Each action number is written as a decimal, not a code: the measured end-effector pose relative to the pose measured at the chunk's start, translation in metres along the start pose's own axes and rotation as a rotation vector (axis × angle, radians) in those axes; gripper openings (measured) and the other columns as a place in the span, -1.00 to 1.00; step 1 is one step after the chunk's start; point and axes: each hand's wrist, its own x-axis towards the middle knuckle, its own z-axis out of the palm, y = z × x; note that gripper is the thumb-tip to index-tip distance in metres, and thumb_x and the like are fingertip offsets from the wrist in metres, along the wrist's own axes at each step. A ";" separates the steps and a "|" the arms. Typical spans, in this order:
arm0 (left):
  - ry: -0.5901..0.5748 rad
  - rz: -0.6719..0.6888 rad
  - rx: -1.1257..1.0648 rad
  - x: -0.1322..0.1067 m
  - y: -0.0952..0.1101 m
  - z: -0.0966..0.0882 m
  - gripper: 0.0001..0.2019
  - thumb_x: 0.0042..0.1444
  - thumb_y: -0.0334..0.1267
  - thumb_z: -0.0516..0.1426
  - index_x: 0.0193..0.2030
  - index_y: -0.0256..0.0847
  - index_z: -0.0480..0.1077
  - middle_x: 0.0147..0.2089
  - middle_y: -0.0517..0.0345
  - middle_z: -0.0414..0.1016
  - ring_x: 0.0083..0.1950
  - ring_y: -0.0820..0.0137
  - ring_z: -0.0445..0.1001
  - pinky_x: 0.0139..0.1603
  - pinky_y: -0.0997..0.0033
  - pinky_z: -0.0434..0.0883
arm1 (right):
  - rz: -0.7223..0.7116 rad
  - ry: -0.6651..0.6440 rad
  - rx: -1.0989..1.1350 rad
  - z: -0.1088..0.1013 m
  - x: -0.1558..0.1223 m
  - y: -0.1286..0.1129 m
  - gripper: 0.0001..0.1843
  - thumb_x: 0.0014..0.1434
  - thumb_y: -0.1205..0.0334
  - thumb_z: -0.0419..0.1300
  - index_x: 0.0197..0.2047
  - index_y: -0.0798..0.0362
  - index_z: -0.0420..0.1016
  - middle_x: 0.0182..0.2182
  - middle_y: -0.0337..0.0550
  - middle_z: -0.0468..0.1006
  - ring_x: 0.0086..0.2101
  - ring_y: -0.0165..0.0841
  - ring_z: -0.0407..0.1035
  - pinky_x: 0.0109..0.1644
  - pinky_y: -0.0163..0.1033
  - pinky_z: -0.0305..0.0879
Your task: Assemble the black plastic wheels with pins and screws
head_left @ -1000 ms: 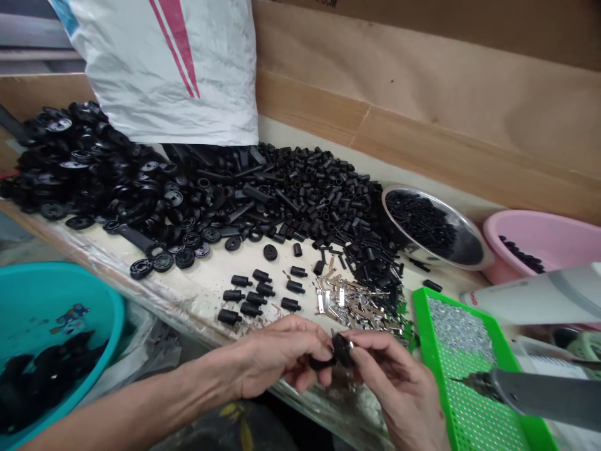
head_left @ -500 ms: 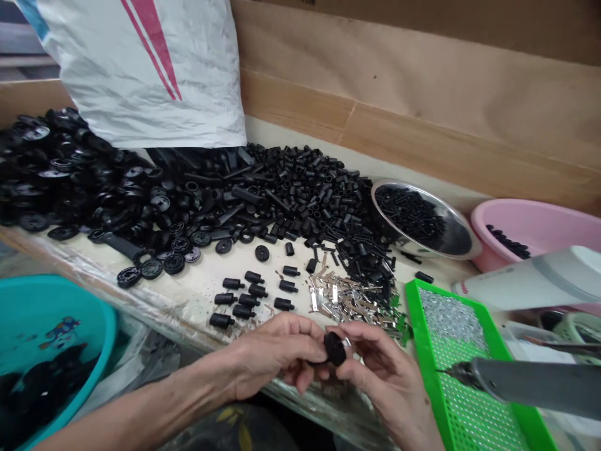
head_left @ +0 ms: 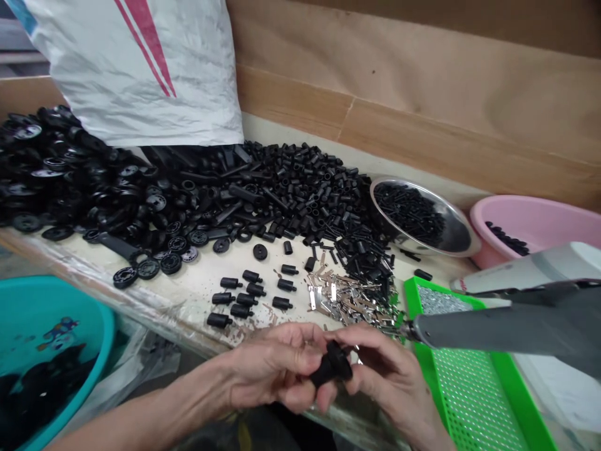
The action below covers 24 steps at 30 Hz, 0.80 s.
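Both my hands meet at the table's near edge. My left hand (head_left: 277, 369) pinches a small black plastic part (head_left: 332, 369) with a round head and a short stem. My right hand (head_left: 389, 382) closes its fingers on the same part from the right. Just beyond them lies a heap of small silver metal clips (head_left: 347, 297) and several black capped pins (head_left: 244, 294) laid in rows. A grey electric screwdriver (head_left: 498, 326) hangs at the right, its tip close above my right hand.
A large pile of black wheels and tubes (head_left: 188, 188) spreads across the table under a white sack (head_left: 141, 69). A steel bowl (head_left: 462, 235) of black screws, a pink basin (head_left: 539, 219), a green tray (head_left: 469, 388) and a teal basin (head_left: 70, 313) surround the hands.
The grey screwdriver has swung left, its tip now near my right hand. Both hands stay on the black part, which has turned a little.
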 end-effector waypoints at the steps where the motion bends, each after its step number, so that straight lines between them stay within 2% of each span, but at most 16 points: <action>1: 0.068 0.064 0.072 -0.001 0.000 0.003 -0.72 0.11 -0.14 0.21 -0.15 -0.26 0.30 -0.38 0.12 0.46 -0.61 0.62 0.20 -0.57 0.57 0.07 | -0.005 -0.005 -0.040 0.000 0.000 0.000 -0.71 0.07 0.18 0.36 -0.09 -0.26 0.59 -0.25 -0.25 0.62 -0.29 -0.34 0.51 -0.25 -0.30 0.47; 3: 0.188 0.181 0.215 -0.004 0.001 0.006 -0.77 0.13 -0.19 0.21 -0.19 -0.21 0.27 -0.41 0.23 0.41 -0.53 0.60 0.24 -0.49 0.59 0.12 | -0.012 -0.016 -0.111 0.000 -0.001 -0.002 -0.70 0.09 0.22 0.35 -0.08 -0.25 0.58 -0.25 -0.25 0.61 -0.28 -0.34 0.50 -0.25 -0.31 0.47; 4: 0.212 0.202 0.251 -0.006 0.002 0.007 -0.78 0.12 -0.21 0.22 -0.21 -0.20 0.26 -0.42 0.25 0.39 -0.51 0.60 0.25 -0.47 0.58 0.14 | -0.013 -0.018 -0.133 0.000 -0.002 -0.003 -0.70 0.10 0.23 0.34 -0.08 -0.25 0.58 -0.24 -0.24 0.61 -0.27 -0.34 0.50 -0.24 -0.32 0.46; 5: 0.200 0.181 0.246 -0.007 0.003 0.007 -0.78 0.12 -0.21 0.22 -0.22 -0.20 0.25 -0.43 0.25 0.39 -0.52 0.59 0.24 -0.48 0.58 0.13 | -0.022 -0.026 -0.138 -0.001 -0.003 -0.004 -0.71 0.11 0.21 0.34 -0.08 -0.25 0.58 -0.24 -0.25 0.61 -0.25 -0.34 0.50 -0.22 -0.32 0.46; 8: 0.070 -0.011 0.093 -0.009 0.003 0.003 -0.79 0.12 -0.17 0.17 -0.22 -0.21 0.26 -0.44 0.15 0.46 -0.64 0.61 0.14 -0.58 0.55 0.03 | -0.053 -0.120 -0.115 -0.003 -0.005 -0.007 -0.73 0.16 0.16 0.30 -0.05 -0.27 0.55 -0.20 -0.26 0.61 -0.17 -0.32 0.50 -0.12 -0.29 0.44; 10: 0.067 -0.046 0.077 -0.009 0.002 0.002 -0.80 0.11 -0.18 0.17 -0.24 -0.22 0.27 -0.45 0.14 0.47 -0.65 0.61 0.13 -0.58 0.54 0.01 | -0.052 -0.173 -0.129 -0.002 -0.005 -0.008 -0.72 0.17 0.17 0.28 -0.03 -0.28 0.54 -0.19 -0.27 0.61 -0.15 -0.32 0.49 -0.10 -0.28 0.43; 13: 0.257 0.130 0.258 -0.009 -0.003 0.005 -0.82 0.07 -0.28 0.21 -0.26 -0.20 0.26 -0.43 0.23 0.41 -0.53 0.57 0.22 -0.48 0.55 0.12 | 0.020 -0.091 -0.197 0.002 -0.005 -0.005 -0.74 0.14 0.22 0.31 -0.08 -0.24 0.56 -0.25 -0.27 0.59 -0.25 -0.36 0.48 -0.21 -0.33 0.41; 17: 0.564 0.336 0.674 -0.006 -0.010 0.014 -0.90 0.06 -0.37 0.18 -0.33 -0.18 0.31 -0.43 0.29 0.34 -0.41 0.52 0.24 -0.39 0.55 0.18 | 0.154 0.058 -0.153 0.011 -0.003 0.003 -0.75 0.09 0.13 0.32 -0.11 -0.14 0.59 -0.32 -0.24 0.56 -0.41 -0.38 0.44 -0.40 -0.36 0.38; 19: 0.626 0.378 0.797 -0.004 -0.009 0.015 -0.88 0.05 -0.41 0.16 -0.26 -0.17 0.37 -0.42 0.30 0.35 -0.39 0.50 0.26 -0.37 0.55 0.19 | 0.175 0.079 -0.140 0.013 -0.002 0.005 -0.74 0.12 0.13 0.29 -0.08 -0.14 0.58 -0.28 -0.22 0.58 -0.40 -0.37 0.46 -0.39 -0.35 0.39; 20: 0.601 0.365 0.786 -0.003 -0.008 0.014 -0.83 0.05 -0.41 0.15 -0.19 -0.16 0.39 -0.40 0.29 0.38 -0.39 0.50 0.27 -0.37 0.55 0.21 | 0.158 0.080 -0.154 0.014 -0.002 0.005 -0.74 0.13 0.15 0.28 -0.07 -0.16 0.58 -0.26 -0.22 0.58 -0.37 -0.35 0.47 -0.35 -0.34 0.40; 22: 0.473 0.283 0.681 -0.001 -0.004 0.010 -0.75 0.04 -0.37 0.13 -0.10 -0.17 0.41 -0.35 0.23 0.42 -0.40 0.47 0.31 -0.39 0.54 0.26 | 0.103 0.065 -0.214 0.015 -0.001 0.004 -0.73 0.11 0.21 0.29 -0.08 -0.20 0.58 -0.25 -0.24 0.59 -0.30 -0.34 0.48 -0.26 -0.33 0.41; 24: 0.343 0.176 0.597 0.000 -0.003 0.002 -0.79 0.03 -0.31 0.12 -0.16 -0.25 0.43 -0.39 0.19 0.43 -0.45 0.46 0.32 -0.42 0.50 0.30 | 0.068 0.047 -0.279 0.018 -0.001 0.002 -0.68 0.06 0.29 0.32 -0.10 -0.22 0.59 -0.27 -0.27 0.59 -0.27 -0.33 0.49 -0.21 -0.34 0.40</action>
